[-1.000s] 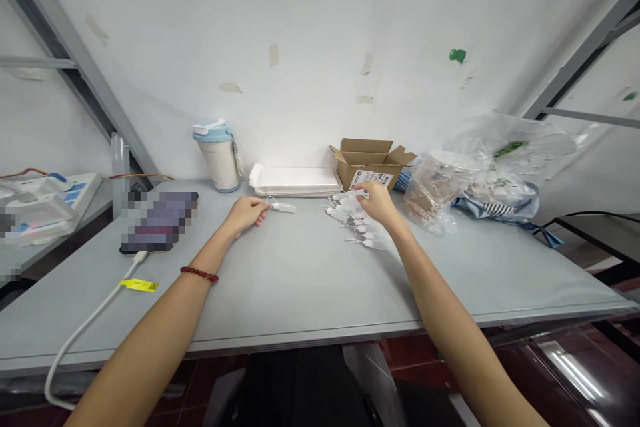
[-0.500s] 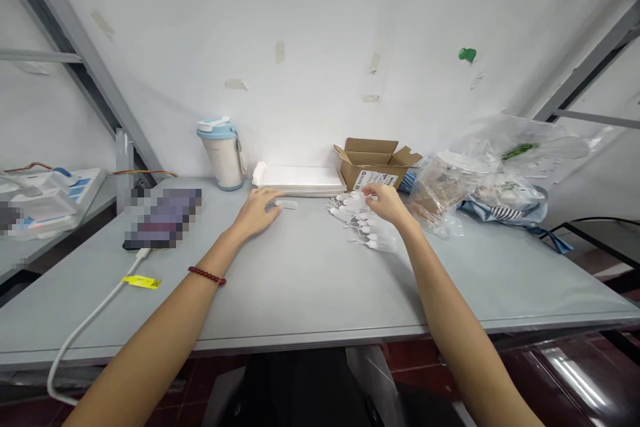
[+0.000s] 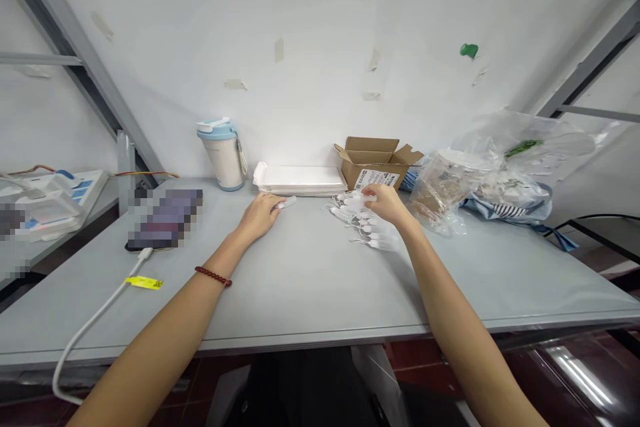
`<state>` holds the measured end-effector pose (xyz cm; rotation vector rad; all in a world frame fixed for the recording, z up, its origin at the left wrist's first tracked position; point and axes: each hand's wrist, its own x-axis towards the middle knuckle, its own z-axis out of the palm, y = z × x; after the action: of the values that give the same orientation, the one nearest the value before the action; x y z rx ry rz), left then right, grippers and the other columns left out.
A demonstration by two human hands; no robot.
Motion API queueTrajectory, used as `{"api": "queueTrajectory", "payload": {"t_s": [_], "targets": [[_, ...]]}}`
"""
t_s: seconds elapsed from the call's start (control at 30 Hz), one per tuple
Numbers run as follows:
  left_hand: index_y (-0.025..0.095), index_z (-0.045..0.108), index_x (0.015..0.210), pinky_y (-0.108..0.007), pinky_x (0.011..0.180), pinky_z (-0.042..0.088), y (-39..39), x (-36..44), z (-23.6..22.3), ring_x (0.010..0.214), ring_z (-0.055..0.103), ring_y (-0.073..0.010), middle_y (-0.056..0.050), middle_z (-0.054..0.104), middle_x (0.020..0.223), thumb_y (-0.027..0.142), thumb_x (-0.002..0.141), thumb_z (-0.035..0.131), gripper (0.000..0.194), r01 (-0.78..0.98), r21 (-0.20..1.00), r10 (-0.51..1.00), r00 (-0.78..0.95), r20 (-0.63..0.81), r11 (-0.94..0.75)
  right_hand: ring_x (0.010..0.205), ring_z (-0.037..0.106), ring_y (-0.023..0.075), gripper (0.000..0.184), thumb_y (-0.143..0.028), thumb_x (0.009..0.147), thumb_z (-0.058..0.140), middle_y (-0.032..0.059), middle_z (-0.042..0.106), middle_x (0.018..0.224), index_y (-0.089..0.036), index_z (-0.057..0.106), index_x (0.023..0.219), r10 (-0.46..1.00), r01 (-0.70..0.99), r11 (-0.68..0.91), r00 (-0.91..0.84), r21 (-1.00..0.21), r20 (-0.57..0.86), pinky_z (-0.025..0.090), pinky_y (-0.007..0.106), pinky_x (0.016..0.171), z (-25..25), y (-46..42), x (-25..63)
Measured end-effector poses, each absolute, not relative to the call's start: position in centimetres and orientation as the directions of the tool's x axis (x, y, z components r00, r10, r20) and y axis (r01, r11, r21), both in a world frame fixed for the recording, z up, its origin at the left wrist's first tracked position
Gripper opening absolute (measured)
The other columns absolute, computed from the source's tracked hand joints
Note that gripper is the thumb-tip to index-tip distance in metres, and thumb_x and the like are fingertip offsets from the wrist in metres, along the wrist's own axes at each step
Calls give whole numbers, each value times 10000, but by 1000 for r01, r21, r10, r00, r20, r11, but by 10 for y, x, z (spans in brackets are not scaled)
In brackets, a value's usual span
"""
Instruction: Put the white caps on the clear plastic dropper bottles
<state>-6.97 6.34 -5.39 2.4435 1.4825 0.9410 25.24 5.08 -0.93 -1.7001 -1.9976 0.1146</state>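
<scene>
My left hand (image 3: 259, 217) rests on the grey table top (image 3: 310, 287), its fingertips pinching a small white plastic piece (image 3: 287, 202) that tilts up from them. My right hand (image 3: 386, 205) sits over a bunch of similar white pieces on thin cords (image 3: 365, 227), fingers closed on the piece at the top (image 3: 367, 195). The rest of the bunch fans out below that hand. A red bead bracelet (image 3: 213, 276) circles my left wrist.
Along the wall stand a blue-lidded bottle (image 3: 223, 157), a stack of white trays (image 3: 300, 180) and an open cardboard box (image 3: 373, 163). Plastic bags (image 3: 447, 183) lie on blue cloth at right. A pixelated phone (image 3: 165, 220) with a white cable lies left.
My left hand has moved onto the small white piece and now pinches it, the piece tilted. My right hand stays at the bunch. The view has shifted slightly.
</scene>
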Motion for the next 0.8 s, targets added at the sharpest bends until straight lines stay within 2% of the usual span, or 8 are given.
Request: {"api": "queueTrajectory", "payload": {"t_s": [0.1, 0.23, 0.33, 0.4, 0.47, 0.57, 0.7, 0.8], "targets": [[193, 656, 1045, -401, 941, 404, 65, -71, -55, 1072, 514, -265, -85, 660, 1067, 168, 768, 443, 350, 763, 415, 841, 304, 447, -496, 957, 613, 237, 286, -69, 695, 565, 103, 692, 996, -149, 659, 953, 933, 889, 221, -74, -400, 351, 445, 352, 850, -8, 50, 251], [166, 649, 1053, -417, 939, 402, 66, -74, -53, 1038, 523, -269, -97, 657, 1063, 142, 762, 432, 363, 785, 399, 836, 259, 484, -474, 964, 604, 237, 229, -111, 740, 546, 116, 678, 1002, -141, 639, 946, 876, 850, 290, -51, -439, 479, 434, 365, 874, -3, 48, 243], [166, 631, 1087, -427, 943, 395, 60, -69, -46, 1055, 512, -273, -100, 636, 1098, 184, 765, 471, 360, 786, 417, 836, 218, 503, -456, 940, 607, 224, 200, -177, 777, 531, 102, 675, 994, -153, 619, 955, 851, 763, 353, -21, -542, 525, 442, 361, 845, -1, 43, 227], [163, 623, 1097, -402, 912, 416, 52, -60, -38, 1026, 537, -258, -104, 630, 1105, 225, 767, 496, 359, 741, 497, 854, 196, 482, -451, 891, 613, 210, 200, -229, 802, 513, 91, 677, 967, -157, 606, 964, 873, 673, 373, -20, -639, 488, 458, 339, 777, -1, 36, 212], [166, 604, 1124, -336, 810, 462, 44, -48, -31, 909, 591, -214, -90, 644, 1069, 287, 778, 509, 379, 633, 650, 899, 193, 392, -419, 852, 616, 193, 214, -258, 826, 486, 80, 678, 943, -160, 593, 983, 897, 579, 393, -69, -714, 437, 458, 309, 722, -3, 28, 196], [163, 582, 1148, -302, 755, 466, 32, -34, -23, 804, 614, -178, -66, 669, 940, 361, 778, 533, 422, 441, 811, 919, 269, 289, -385, 827, 607, 176, 213, -271, 846, 461, 67, 675, 951, -172, 586, 988, 906, 534, 413, -157, -737, 394, 441, 284, 687, -6, 17, 178], [147, 651, 891, -279, 666, 460, 25, -26, -19, 665, 583, -145, -33, 639, 727, 421, 785, 523, 321, 317, 897, 919, 344, 193, -307, 804, 597, 167, 192, -255, 852, 449, 71, 672, 948, -164, 581, 957, 915, 543, 399, -179, -739, 363, 423, 274, 662, -9, 12, 168], [149, 637, 739, -265, 608, 446, 24, -27, -18, 614, 548, -128, -23, 608, 680, 433, 761, 548, 299, 295, 920, 933, 323, 159, -258, 797, 594, 165, 181, -241, 847, 452, 70, 673, 923, -156, 577, 947, 925, 524, 379, -181, -763, 335, 416, 271, 661, -8, 12, 167]]}}
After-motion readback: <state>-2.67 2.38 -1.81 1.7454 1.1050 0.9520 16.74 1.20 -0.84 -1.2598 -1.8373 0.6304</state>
